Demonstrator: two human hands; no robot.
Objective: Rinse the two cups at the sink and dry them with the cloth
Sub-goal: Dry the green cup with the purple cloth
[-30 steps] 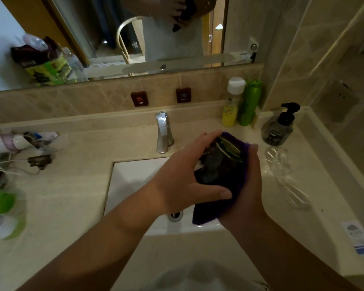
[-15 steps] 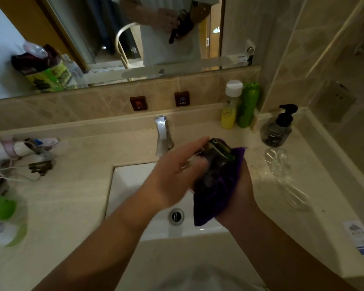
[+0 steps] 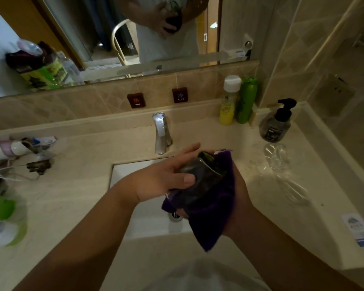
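Observation:
Above the white sink (image 3: 126,171) I hold a dark glass cup (image 3: 202,175), tilted with its rim pointing away from me. A purple cloth (image 3: 214,223) wraps its right side and underside and hangs down in a corner. My left hand (image 3: 162,177) holds the cup from the left, fingers over the top and thumb on the near side. Under the cloth, my right hand (image 3: 240,198) cups it against the cup, and most of that hand is hidden. A clear glass cup (image 3: 276,157) stands on the counter to the right.
The chrome faucet (image 3: 161,133) stands just behind my hands. A black pump bottle (image 3: 276,124), a yellow bottle (image 3: 229,101) and a green bottle (image 3: 246,99) line the back right. Toiletries and cords (image 3: 19,148) crowd the left counter. The counter by the clear cup looks wet.
The dark cup has turned inside the cloth. My left hand shifted its hold, the thumb now back on the cup's near side. The cloth has bunched more under the cup.

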